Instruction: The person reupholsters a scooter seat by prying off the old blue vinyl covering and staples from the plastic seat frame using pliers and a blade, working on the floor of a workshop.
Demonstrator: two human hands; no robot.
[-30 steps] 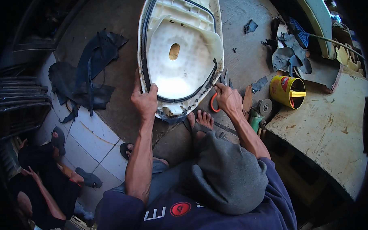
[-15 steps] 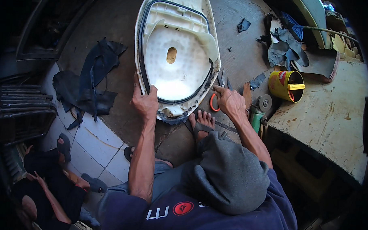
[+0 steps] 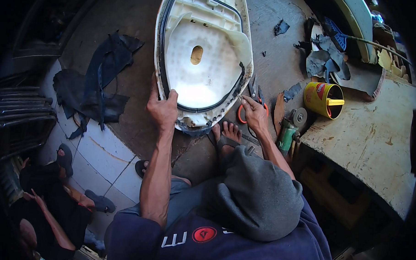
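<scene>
My left hand (image 3: 163,106) grips the left rim of a white plastic seat base (image 3: 200,77), thumb on top and fingers along the side. The base has an oval hole, a black rubber seal (image 3: 163,46) and dark material along its lower edge. My right hand (image 3: 256,114) is closed at the lower right rim, thumb and fingers pinched on something thin that I cannot make out. Behind it, scissors with orange handles (image 3: 240,113) lie on the floor, partly hidden by the hand.
A yellow can (image 3: 315,99), an angle grinder (image 3: 288,137) and a worn board (image 3: 359,140) are at right, below grey scraps (image 3: 327,61) and a blue plastic tool (image 3: 339,39). Black cut material (image 3: 97,94) and stacked metal frames (image 3: 20,119) are at left. Another person (image 3: 49,220) sits lower left.
The view has shifted slightly back and forth. My right hand has moved a little inward along the rim, with more of the scissors showing. My left hand still grips the base.
</scene>
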